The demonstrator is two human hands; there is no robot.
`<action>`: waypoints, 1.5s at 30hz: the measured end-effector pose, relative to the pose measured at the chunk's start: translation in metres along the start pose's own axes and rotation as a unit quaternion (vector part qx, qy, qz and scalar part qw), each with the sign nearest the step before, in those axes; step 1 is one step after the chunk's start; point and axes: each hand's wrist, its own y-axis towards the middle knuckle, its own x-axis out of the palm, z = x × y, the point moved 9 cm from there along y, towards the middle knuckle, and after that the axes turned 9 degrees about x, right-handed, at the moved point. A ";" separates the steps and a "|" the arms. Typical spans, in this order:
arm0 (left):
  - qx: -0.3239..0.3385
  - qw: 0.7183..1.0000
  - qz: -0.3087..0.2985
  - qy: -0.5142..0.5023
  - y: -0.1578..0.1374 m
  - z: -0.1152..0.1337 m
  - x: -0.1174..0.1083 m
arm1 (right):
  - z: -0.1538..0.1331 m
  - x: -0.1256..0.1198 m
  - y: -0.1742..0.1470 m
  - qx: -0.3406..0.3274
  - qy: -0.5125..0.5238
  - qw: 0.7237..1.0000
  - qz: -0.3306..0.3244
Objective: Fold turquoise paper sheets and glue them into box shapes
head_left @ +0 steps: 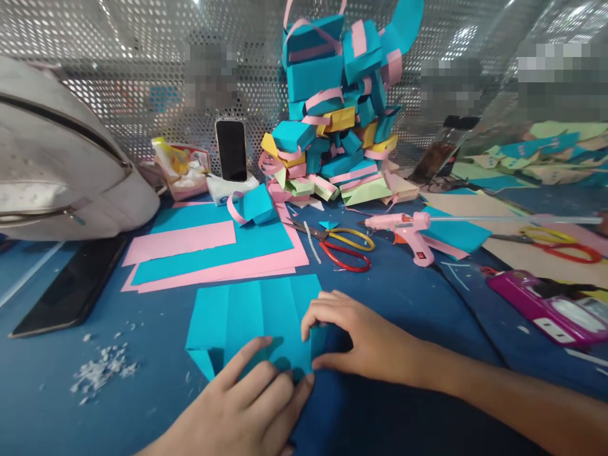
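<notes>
A blue paper sheet with several upright creases lies in front of me, its left end folded under at the near corner. My left hand holds the near edge, index finger stretched over the paper and the other fingers curled. At the right end, my right hand grips the paper with bent fingers on top and the thumb at the near edge. Beyond it lie scissors with one yellow and one red handle, and a pink glue gun with a long clear glue stick in its back.
Stacked blue and pink sheets carry a small blue paper bag. Behind stands a tall pile of paper bags. A white backpack, dark tablet and propped phone are leftward; a purple power strip lies right.
</notes>
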 end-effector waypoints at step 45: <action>0.016 0.990 -0.133 -0.041 0.008 -0.009 -0.002 | -0.006 -0.031 -0.026 -0.129 -0.291 0.948 -0.018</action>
